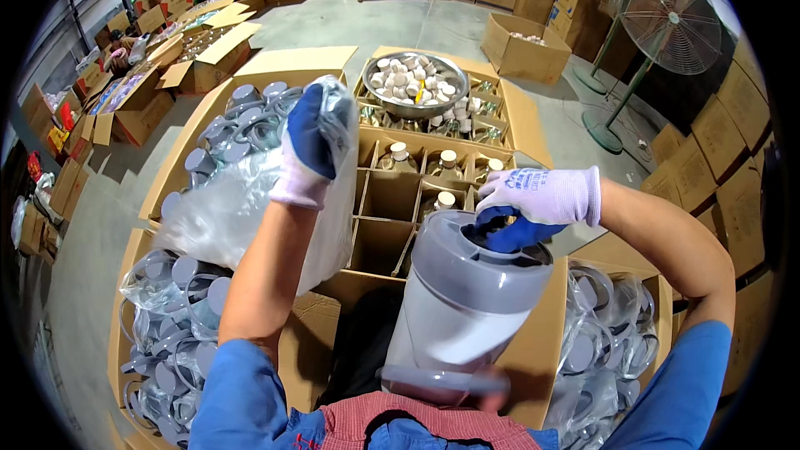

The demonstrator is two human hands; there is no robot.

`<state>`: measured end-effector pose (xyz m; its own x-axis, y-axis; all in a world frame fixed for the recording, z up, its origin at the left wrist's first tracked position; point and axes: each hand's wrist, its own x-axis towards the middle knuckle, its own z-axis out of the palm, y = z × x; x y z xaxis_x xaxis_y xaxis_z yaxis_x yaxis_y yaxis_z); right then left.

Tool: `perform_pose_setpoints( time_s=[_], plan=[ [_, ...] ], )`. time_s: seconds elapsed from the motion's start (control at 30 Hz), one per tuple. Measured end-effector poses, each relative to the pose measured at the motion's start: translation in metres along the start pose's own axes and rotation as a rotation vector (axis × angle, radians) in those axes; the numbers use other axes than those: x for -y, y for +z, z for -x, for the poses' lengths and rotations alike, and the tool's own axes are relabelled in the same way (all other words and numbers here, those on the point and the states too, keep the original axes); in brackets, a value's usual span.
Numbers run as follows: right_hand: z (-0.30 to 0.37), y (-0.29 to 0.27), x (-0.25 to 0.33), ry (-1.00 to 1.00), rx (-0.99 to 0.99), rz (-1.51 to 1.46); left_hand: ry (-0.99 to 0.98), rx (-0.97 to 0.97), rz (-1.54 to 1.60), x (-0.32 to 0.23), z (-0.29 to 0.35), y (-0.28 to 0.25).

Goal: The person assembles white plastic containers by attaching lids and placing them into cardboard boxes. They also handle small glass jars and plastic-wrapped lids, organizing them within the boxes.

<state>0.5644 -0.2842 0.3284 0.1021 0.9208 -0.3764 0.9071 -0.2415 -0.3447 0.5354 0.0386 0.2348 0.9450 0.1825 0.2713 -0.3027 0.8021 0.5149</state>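
Observation:
My left hand (307,146), in a lilac glove with a blue palm, is raised and closed on a clear plastic bag (329,237) that hangs down and spreads to the left. My right hand (527,204), gloved alike, grips the grey rim at the opening of a large grey and white plastic jug (467,308), with its fingertips bent into the opening. The jug leans in front of my body, its opening upward; a grey handle-like part (446,382) at its lower end is blurred. Just beyond stands a divided carton (385,242) with white-capped glass bottles (447,162).
Cartons of grey handled plastic parts (179,342) flank me, with another on the right (604,333). A metal bowl (415,83) of white caps rests on a carton of bottles. Farther off are a standing fan (667,21), an open box (525,48) and stacked cartons (717,150).

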Motion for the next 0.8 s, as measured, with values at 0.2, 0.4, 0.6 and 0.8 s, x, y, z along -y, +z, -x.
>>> perform_pose_setpoints(
  time_s=[0.2,0.4,0.6,0.8],
  plan=[
    [-0.059,0.027,-0.045,-0.077,-0.463,-0.563,-0.034,0.239,-0.355,0.067,-0.033,-0.008],
    [-0.124,0.145,-0.168,-0.205,-1.072,-0.626,-0.219,0.239,-0.698,0.087,0.028,0.109],
    [-0.013,0.179,-0.017,0.065,-1.211,-1.524,-0.328,0.214,-1.307,-0.003,0.156,0.049],
    [0.019,0.316,0.039,0.379,-1.169,-1.415,-0.234,0.675,-1.463,0.026,0.249,-0.011]
  ],
)
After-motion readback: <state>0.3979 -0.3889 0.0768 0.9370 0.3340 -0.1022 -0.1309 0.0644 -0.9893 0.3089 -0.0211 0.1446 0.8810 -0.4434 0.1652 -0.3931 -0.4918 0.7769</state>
